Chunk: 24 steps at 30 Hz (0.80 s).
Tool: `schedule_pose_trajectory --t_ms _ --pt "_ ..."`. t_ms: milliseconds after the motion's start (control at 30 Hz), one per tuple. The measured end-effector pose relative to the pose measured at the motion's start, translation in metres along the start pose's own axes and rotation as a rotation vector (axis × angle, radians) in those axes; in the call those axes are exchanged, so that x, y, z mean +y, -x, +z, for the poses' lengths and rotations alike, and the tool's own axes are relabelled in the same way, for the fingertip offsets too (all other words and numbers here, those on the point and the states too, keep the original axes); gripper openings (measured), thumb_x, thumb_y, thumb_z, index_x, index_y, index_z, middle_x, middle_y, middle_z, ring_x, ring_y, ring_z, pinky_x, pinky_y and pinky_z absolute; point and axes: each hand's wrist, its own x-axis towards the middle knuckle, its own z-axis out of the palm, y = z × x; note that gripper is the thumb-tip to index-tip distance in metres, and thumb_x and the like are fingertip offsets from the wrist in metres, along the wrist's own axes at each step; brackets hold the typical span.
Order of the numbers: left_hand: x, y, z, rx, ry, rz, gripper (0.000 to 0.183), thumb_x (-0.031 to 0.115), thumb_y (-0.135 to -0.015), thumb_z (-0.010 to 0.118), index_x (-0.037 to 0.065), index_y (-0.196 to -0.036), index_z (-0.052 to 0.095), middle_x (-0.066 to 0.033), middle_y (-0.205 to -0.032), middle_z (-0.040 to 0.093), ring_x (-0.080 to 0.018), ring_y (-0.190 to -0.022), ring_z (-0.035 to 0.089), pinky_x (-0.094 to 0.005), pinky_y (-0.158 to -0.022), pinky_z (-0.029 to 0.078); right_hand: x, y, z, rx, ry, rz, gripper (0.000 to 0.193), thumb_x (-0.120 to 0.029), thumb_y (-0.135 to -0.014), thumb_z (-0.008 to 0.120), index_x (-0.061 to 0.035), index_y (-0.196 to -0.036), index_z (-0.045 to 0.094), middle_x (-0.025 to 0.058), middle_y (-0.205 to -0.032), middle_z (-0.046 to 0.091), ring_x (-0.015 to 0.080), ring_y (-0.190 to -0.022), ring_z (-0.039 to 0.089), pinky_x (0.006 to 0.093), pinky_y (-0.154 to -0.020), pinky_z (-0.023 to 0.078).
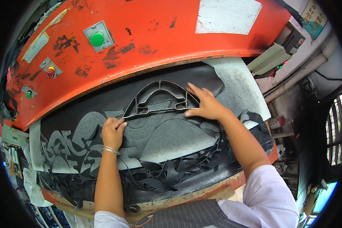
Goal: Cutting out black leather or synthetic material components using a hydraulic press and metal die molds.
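Head view: dark scraps heaped along the surface's near edge. Left hand pinches the left corner of a metal frame, right hand spread around its other end, can't tell how firmly. Frame's between them on a dark sheet. Red machine along the far edge, barred window off right.

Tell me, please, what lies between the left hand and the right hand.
The head view shows a curved metal frame between left hand and right hand, over black sheet.
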Motion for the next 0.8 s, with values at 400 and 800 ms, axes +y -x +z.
schedule_pose_trajectory --t_ms 400,800 --pt "0.005 -0.009 0.001 0.044 0.077 -0.053 0.015 0.009 -0.073 0.077 -0.001 -0.084 0.072 -0.0090 -0.080 0.066 -0.0195 -0.070 0.062 -0.0289 -0.065 0.048 0.012 0.006 0.021 0.108 0.129 -0.143 0.076 -0.036 -0.074 0.077 0.0018 -0.133 0.048 0.0207 -0.133 0.054 0.0305 -0.123 0.052 0.0453 -0.110 0.030" --pt "-0.003 -0.007 0.001 0.070 0.135 -0.057 0.015 0.012 -0.073 0.077 0.001 -0.083 0.073 -0.0078 -0.081 0.068 -0.0214 -0.073 0.064 -0.0312 -0.067 0.050 0.003 0.010 0.022 0.133 0.233 -0.115 0.074 -0.038 -0.075 0.075 0.0008 -0.132 0.049 0.0195 -0.133 0.055 0.0319 -0.122 0.052 0.0433 -0.109 0.033"
